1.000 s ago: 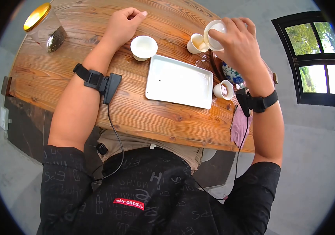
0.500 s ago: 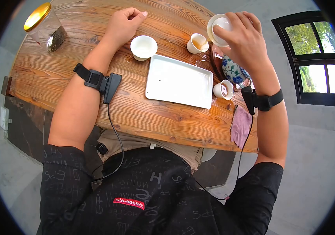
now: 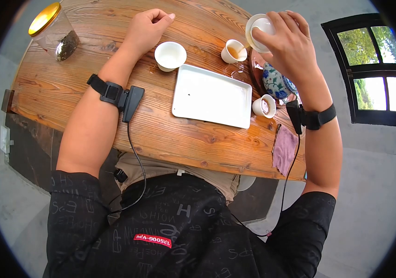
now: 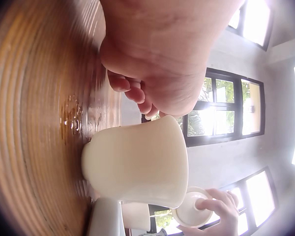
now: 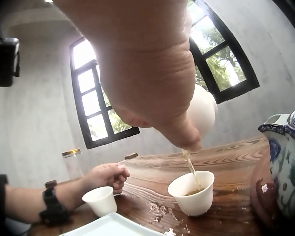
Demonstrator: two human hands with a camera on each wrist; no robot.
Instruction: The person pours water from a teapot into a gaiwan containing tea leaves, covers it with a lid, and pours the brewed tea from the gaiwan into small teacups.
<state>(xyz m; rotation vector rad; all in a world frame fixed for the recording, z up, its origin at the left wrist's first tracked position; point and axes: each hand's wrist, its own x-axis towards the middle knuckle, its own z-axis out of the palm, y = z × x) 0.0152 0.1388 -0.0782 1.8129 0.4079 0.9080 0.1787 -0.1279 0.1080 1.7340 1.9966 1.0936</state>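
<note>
My right hand (image 3: 290, 46) grips a white lidded gaiwan (image 3: 251, 23), tilted above a small white cup (image 3: 229, 57). A thin stream of tea (image 5: 191, 164) runs down into that cup in the right wrist view, and amber liquid shows inside it. My left hand (image 3: 144, 32) rests on the table with loosely curled fingers and holds nothing. Just beside it stands a white flared cup (image 4: 135, 162), with no liquid showing inside in the head view. A second small cup (image 3: 259, 110) with dark tea stands right of the white tray (image 3: 212, 99).
A blue-and-white teapot (image 3: 274, 82) sits on a brown round dish (image 3: 255, 69) below my right hand. Nearer me lies a pink cloth (image 3: 284, 150). A gold-lidded jar (image 3: 52, 39) with dark leaves stands far left. Spilled water (image 5: 160, 211) wets the wooden table (image 3: 91, 92).
My right hand has moved slightly right and up with the gaiwan, away from the cup's rim, uncovering more of the teapot. Tea keeps flowing. The left hand has stayed put.
</note>
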